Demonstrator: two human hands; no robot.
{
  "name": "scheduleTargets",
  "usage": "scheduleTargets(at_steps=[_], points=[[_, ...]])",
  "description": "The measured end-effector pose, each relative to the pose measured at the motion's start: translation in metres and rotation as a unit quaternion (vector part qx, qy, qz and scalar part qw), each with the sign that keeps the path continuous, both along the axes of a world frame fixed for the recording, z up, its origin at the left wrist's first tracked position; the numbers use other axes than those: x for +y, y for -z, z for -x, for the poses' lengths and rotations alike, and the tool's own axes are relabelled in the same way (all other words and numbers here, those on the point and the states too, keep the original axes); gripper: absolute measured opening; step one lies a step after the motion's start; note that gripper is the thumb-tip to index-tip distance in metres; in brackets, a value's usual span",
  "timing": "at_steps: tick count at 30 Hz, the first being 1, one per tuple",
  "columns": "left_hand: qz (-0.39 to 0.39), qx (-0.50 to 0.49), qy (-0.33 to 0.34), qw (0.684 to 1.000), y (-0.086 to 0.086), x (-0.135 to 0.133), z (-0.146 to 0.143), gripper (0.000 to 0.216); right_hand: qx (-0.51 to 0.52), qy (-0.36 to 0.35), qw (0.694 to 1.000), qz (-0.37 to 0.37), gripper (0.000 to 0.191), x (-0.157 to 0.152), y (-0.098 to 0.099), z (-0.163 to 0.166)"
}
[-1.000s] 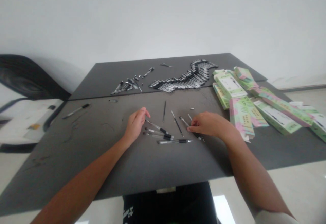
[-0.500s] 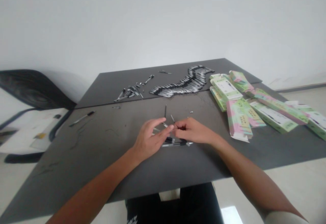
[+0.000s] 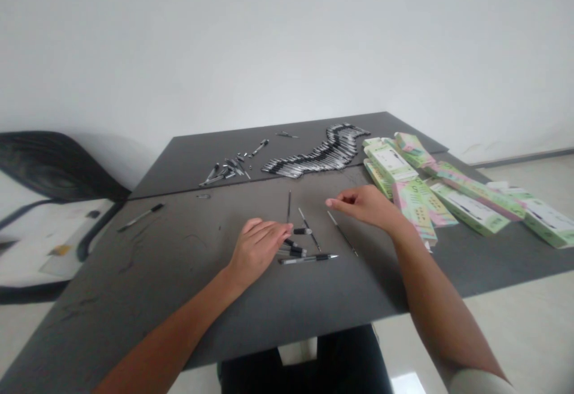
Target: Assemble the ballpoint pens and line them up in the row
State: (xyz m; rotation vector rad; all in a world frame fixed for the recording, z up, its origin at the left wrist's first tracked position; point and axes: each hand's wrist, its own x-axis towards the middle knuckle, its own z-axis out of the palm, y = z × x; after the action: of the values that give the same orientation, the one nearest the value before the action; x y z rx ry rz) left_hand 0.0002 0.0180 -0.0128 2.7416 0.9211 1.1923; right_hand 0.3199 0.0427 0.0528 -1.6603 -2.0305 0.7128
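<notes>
My left hand [image 3: 258, 246] lies flat on the dark table [image 3: 179, 274], fingers stretched over the ends of a few pen barrels [image 3: 293, 247]. One whole pen [image 3: 307, 258] lies just in front of them. My right hand [image 3: 365, 204] hovers a little above the table to the right, fingers curled with thumb and forefinger pinched; what they hold is too small to make out. Thin ink refills [image 3: 307, 226] lie between the hands, and another refill [image 3: 341, 234] lies below the right hand.
A long row of assembled pens [image 3: 320, 153] runs across the far table. Loose pen parts [image 3: 226, 168] lie to its left. Green and pink boxes [image 3: 426, 197] are heaped at the right. A single pen [image 3: 140, 216] lies far left. A black chair [image 3: 49, 167] stands beyond the table's left edge.
Half a second ago both hands met over the pen barrels. The right hand has since pulled away up and right, pinched. The left hand has flattened onto the barrels.
</notes>
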Motion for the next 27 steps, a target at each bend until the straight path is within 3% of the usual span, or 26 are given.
scheduleTargets(at_steps=[2,5,8,13,21,27], points=[[0.021,-0.017,-0.01,1.0,0.005,-0.001,-0.003,0.017,-0.102,-0.004,0.994,0.028,0.048,0.007,-0.001,-0.022],[0.047,-0.041,-0.016,0.998,0.009,-0.002,-0.006,0.014,-0.172,-0.048,0.979,0.101,0.039,0.008,-0.001,-0.033],[0.06,-0.055,-0.016,0.997,0.011,-0.003,-0.007,0.013,-0.206,-0.077,0.967,0.129,0.032,0.002,0.0,-0.018],[0.063,-0.064,-0.012,0.996,0.011,-0.004,-0.007,0.011,-0.266,-0.034,0.959,0.088,0.019,-0.013,0.002,0.012],[0.069,-0.052,-0.007,0.996,0.006,-0.008,-0.008,0.014,-0.274,-0.02,0.957,0.092,0.006,-0.014,0.007,0.01],[0.07,-0.032,-0.013,0.997,0.006,-0.008,-0.007,0.014,-0.23,-0.014,0.969,0.091,0.011,-0.015,0.012,0.015]])
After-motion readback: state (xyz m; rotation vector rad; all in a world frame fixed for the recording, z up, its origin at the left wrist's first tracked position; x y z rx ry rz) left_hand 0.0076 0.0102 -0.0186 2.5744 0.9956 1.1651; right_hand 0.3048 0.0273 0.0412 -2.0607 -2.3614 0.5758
